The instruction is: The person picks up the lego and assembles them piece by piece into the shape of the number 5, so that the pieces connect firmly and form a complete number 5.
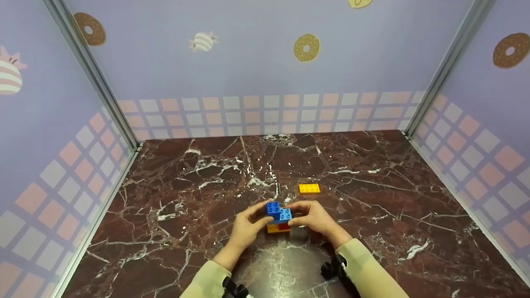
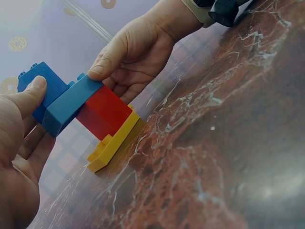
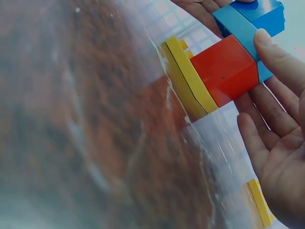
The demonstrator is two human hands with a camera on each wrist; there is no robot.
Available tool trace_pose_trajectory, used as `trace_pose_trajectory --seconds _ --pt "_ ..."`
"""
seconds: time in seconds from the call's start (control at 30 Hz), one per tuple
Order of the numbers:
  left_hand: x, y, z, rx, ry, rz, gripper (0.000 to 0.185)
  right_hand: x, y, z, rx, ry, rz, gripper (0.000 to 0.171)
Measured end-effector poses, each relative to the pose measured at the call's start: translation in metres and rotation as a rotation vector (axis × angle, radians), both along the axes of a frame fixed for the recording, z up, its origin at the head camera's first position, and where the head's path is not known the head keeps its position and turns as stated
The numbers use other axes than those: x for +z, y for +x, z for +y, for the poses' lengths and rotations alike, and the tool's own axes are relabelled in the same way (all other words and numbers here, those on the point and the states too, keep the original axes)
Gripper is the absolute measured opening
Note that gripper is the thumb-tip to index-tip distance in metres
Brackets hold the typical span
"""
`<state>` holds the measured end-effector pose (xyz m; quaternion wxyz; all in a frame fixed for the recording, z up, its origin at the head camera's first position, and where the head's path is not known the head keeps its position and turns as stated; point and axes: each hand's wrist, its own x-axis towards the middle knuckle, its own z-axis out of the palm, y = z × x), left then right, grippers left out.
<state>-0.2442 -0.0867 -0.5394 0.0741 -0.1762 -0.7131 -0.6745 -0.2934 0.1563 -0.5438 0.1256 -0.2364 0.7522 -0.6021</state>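
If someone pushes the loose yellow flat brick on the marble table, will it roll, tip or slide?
The yellow flat brick would probably slide rather than roll, since it lies low and flat with square edges. The marble table looks polished, so it may skid easily. It appears to be stiff plastic, likely light.

light: bright, even | glare: tabletop (image 1: 285, 265) sheen | blur: right wrist view foreground

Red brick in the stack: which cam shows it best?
Left wrist. The red brick shows two full faces, sitting on the yellow plate under the blue brick. Right wrist shows it large too, but cropped tighter by fingers. Head view shows only a sliver between the hands.
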Motion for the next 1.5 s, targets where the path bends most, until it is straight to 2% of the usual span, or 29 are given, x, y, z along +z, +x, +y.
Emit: trace_pose_trajectory --seconds 0.3,0.5,0.6,0.73,0.9,1.13,1.3,1.5 --pt "-0.001 0.000 0.001 0.012 -0.019 0.012 0.050 0.003 -0.002 0.005 0.049 0.023 0.011 0.046" --pt "0.000 -0.001 0.002 0.006 -0.009 0.004 0.052 0.008 -0.006 0.012 0.105 -0.023 -0.021 0.051" --pt "0.000 -0.001 0.002 0.007 -0.011 0.002 0.052 0.008 -0.009 0.016 0.114 -0.032 -0.005 0.050" --pt "-0.001 -0.001 0.002 0.002 -0.010 0.011 0.051 0.008 -0.013 0.018 0.084 -0.019 -0.001 0.048" --pt "-0.001 -0.002 0.001 0.010 -0.013 0.016 0.051 0.013 -0.018 0.020 0.035 -0.044 -0.061 0.050" --pt "-0.002 -0.002 0.000 0.012 -0.023 0.026 0.051 0.019 -0.032 0.026 -0.022 -0.019 -0.010 0.048" --pt "-0.002 -0.001 0.000 0.016 -0.018 0.017 0.050 0.018 -0.042 0.032 -0.039 -0.051 -0.010 0.048" --pt "-0.002 -0.001 0.000 0.019 -0.019 0.020 0.051 0.017 -0.052 0.038 -0.067 -0.027 0.000 0.045"
